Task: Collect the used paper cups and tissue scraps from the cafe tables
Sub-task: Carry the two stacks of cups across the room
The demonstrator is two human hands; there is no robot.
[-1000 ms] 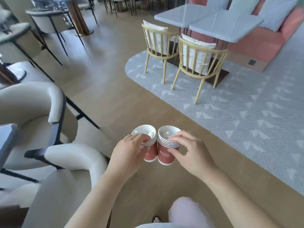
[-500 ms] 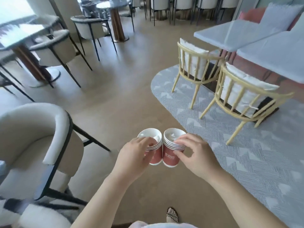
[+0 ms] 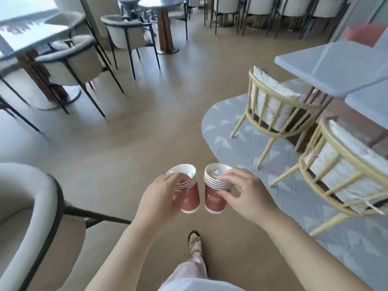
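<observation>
Ahead, open floor (image 3: 168, 127), cream armchair (image 3: 27, 206) left, wooden chairs (image 3: 279, 106) right

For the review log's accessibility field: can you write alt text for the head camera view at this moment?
A person walking across a cafe floor holds a stack of red paper cups in the left hand and another in the right hand, white tissue scraps showing inside the top cups. Wooden chairs at pale tables stand to the right.

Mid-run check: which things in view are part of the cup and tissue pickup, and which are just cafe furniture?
Job:
left hand holding left cup stack, tissue inside
right hand holding right cup stack, tissue inside

Not job:
wooden chairs
blue tables
patterned rug
upholstered armchair
</observation>
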